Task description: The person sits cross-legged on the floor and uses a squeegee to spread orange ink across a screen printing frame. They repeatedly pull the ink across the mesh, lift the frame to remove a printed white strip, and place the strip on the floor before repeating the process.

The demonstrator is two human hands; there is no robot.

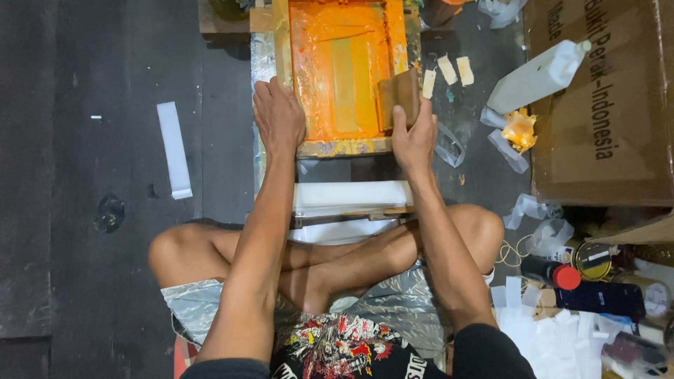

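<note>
Squeegee (400, 95) half hidden by right hand (414, 137).

L hand (279, 116) on frame (342, 147) L edge | R hand (413, 137) w/ block (400, 95) on R | bottle (537, 77) on box (604, 140) far R

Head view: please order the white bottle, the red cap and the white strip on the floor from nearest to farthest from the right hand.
From the right hand:
1. White bottle, up to its right, on the cardboard.
2. Red cap, lower right, among the clutter.
3. White strip, far left, past the left hand.
</note>
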